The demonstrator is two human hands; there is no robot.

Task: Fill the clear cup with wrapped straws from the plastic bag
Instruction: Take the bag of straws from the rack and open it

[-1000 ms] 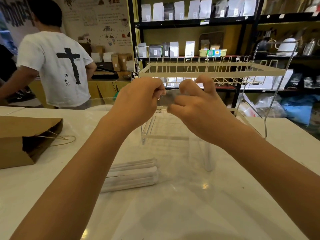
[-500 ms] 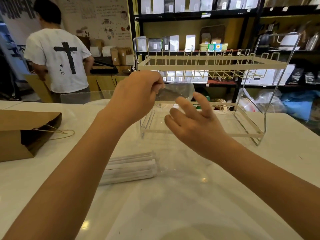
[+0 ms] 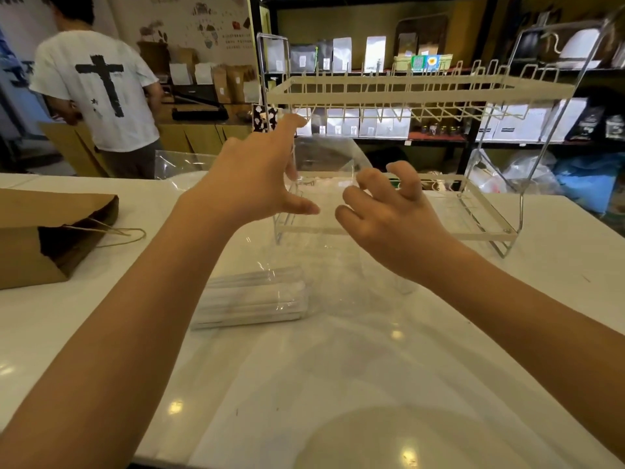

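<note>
The wrapped straws (image 3: 250, 299) lie bundled inside the plastic bag (image 3: 324, 211) near the middle of the table (image 3: 507, 333). The left hand (image 3: 257, 177) is spread, fingers at the bag's raised mouth; whether it pinches the film I cannot tell. The right hand (image 3: 389, 218) hovers, loosely curled and empty. The slack film could slip and collapse. No clear cup is distinguishable.

Both forearms reach toward 12 o'clock, bare. Left hand (image 3: 252, 179) raised, fingers spread and nearly straight. Right hand (image 3: 389, 214) just beside it at 3 o'clock, fingers loosely curled, empty.
</note>
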